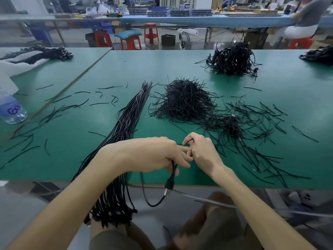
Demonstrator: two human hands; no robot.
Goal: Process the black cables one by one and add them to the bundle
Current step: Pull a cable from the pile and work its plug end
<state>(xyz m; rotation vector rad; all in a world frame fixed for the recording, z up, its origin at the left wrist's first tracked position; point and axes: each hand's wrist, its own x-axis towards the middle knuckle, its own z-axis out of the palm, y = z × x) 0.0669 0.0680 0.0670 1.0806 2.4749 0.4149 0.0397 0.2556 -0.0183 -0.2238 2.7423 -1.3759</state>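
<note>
Gripping a cable (173, 175), the left hand (158, 154) is curling its fingers round it at the lower centre of the frame, just over the near edge of the table (288, 98). The cable is hanging down from this hand, its plug (169, 186) is pointing down below the table edge, and the rest is looping under it. The right hand (202, 150) is touching the left hand, and its thumb and forefinger are pinching together on a thin black strand; whether this is the same cable, I cannot tell.

The bundle (126, 120) is lying to the left of the hands, running from the middle of the frame down under the left forearm and hanging over the table edge. A pale tie is binding it near the far end.

A pile (185, 101) of short black ties is sitting at the centre, with loose ties lying around it. A coil (233, 125) is lying among them at the right. A heap (232, 58) of cables is lying at the upper right.

A clear bottle (10, 109) is standing at the left edge; how full it is I cannot tell. A black crate (168, 40) is standing on the floor at the top centre, its content not visible.
</note>
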